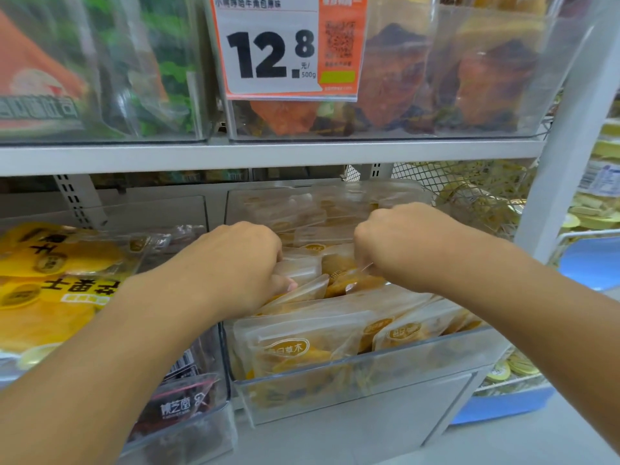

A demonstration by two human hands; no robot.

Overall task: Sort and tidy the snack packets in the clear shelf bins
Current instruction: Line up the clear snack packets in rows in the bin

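The snack packets at centre are translucent with golden-yellow contents and gold oval logos. Lower left, yellow packets carry black characters. The price tag, top centre, is white with black numerals and an orange border.

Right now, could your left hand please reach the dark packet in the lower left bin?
Probably yes: the left hand is gripping pale packets in the middle bin, but the dark packet lies uncovered just beneath that forearm.
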